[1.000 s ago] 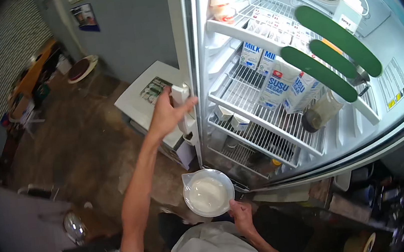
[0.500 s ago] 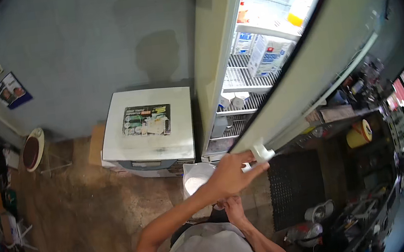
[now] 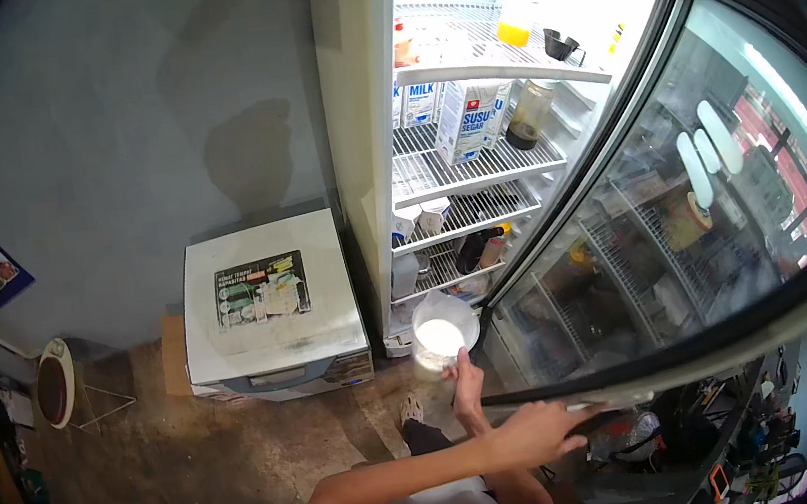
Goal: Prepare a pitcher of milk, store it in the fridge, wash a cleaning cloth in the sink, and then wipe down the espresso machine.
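Door-open stage, as I view it from my remote station: the refrigerator stands with its glass door swung wide, which I judge done, baring blue-and-white cartons on a shelf. My right hand is closed around the side of a translucent jug with white contents, held before the opening, not set on any shelf. My left hand crosses to the door's edge, thumb parted; whether its fingers grip there, I cannot tell.
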`<state>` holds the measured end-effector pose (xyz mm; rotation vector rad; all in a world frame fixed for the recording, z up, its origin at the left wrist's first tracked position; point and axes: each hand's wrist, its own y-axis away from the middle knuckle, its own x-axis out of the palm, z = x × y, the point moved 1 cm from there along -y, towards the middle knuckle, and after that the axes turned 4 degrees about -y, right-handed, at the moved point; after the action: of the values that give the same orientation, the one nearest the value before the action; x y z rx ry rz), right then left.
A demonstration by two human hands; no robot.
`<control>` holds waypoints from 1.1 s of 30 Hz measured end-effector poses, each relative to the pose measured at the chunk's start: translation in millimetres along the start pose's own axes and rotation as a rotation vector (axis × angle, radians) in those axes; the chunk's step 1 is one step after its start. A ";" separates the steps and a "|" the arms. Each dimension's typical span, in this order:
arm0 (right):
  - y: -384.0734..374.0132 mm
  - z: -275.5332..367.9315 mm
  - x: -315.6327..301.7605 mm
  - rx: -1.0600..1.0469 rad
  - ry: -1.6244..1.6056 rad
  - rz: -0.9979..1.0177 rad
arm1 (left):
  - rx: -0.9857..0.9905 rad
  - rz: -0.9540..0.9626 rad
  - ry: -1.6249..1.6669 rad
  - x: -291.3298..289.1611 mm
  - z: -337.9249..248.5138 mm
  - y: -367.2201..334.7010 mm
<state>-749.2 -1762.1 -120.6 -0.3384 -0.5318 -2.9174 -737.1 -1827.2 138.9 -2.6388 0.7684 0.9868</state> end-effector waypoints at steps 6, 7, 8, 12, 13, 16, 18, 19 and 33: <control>-144.8 -13.1 -1.1 -0.117 0.264 -0.085 | 0.327 -0.107 0.346 -5.2 28.2 -43.0; -169.2 -13.7 -6.1 -0.105 0.257 -0.103 | 0.268 0.115 0.581 -23.8 31.9 -51.2; -189.0 -13.9 -6.5 -0.099 0.268 -0.110 | 0.251 0.099 0.691 -45.0 33.6 -54.3; -252.0 -19.7 1.8 -0.086 0.258 -0.055 | 0.305 -0.138 0.724 -90.5 64.3 -65.0; -268.2 -25.0 -3.8 -0.079 0.258 -0.071 | 0.305 -0.126 0.736 -95.5 72.8 -69.1; -307.7 -29.9 -9.2 -0.083 0.282 0.004 | 0.183 -0.205 0.756 -113.2 96.8 -77.4; -324.3 -30.5 -6.5 -0.112 0.238 0.044 | 0.144 -0.232 0.744 -118.8 112.9 -82.5; -328.7 -29.5 -0.8 -0.143 0.190 0.089 | 0.104 -0.260 0.726 -121.5 120.6 -83.1; -393.1 -53.0 29.7 -0.226 -0.004 0.277 | -0.075 -0.416 0.619 -123.1 158.6 -64.5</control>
<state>-863.8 -1421.3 -290.7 -0.4099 -0.1389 -2.7077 -867.1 -1665.1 102.8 -3.0118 0.2491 0.0857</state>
